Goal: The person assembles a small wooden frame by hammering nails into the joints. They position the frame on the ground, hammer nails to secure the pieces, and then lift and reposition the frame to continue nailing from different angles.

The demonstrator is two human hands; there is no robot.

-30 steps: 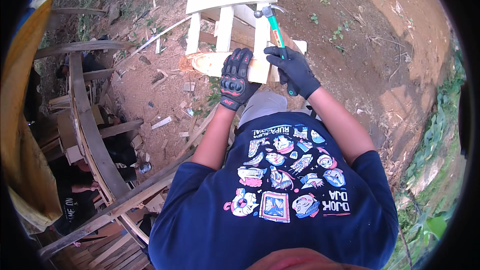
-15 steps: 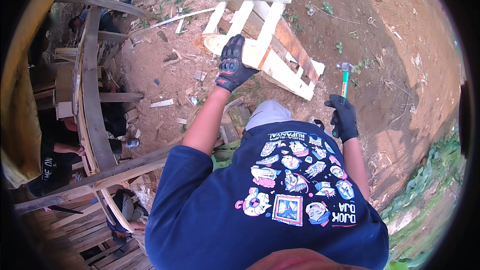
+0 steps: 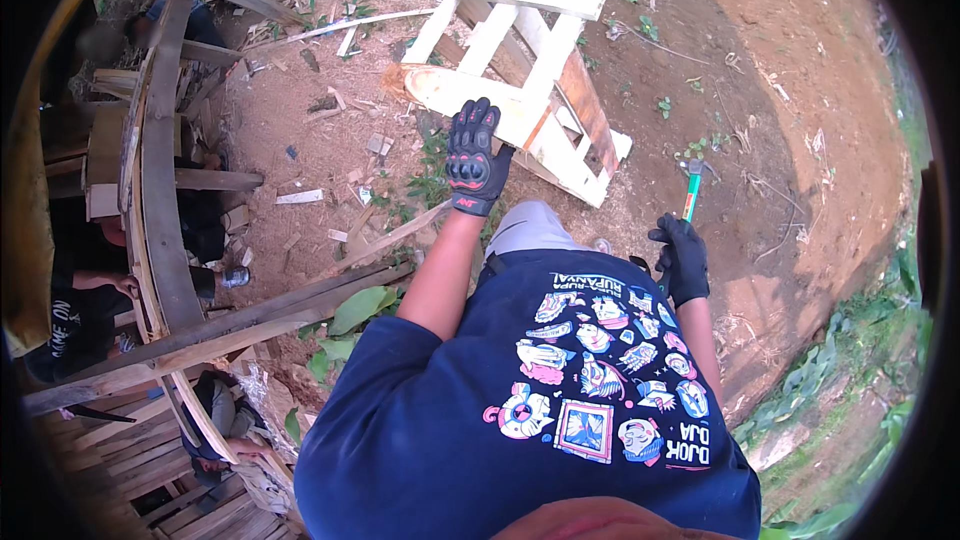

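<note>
A pale wooden frame of nailed planks and slats (image 3: pixel 548 62), bark along one edge, leans up from the ground in front of me. My left hand (image 3: pixel 475 162), in a black padded glove, lies at the lower edge of its near board. Its fingers are stretched flat against the wood, with the thumb apart. Farther right, my right hand (image 3: pixel 683 260), also gloved in black, is closed round a hammer (image 3: pixel 691 196) with a green handle. The hammer points away from me, its head up and clear of the frame.
Weathered beams (image 3: pixel 170 180) form a structure at my left, where other people work, partly hidden. A long rail (image 3: pixel 230 335) crosses near my left elbow. Wood scraps (image 3: pixel 300 197) litter the dirt. An earth bank (image 3: pixel 830 90) rises on the right, with green plants (image 3: pixel 800 380) nearer me.
My left hand has slid back toward me, from over the near board to its lower edge. The hammer's head has dipped lower in the picture. The whole view has shifted slightly.
</note>
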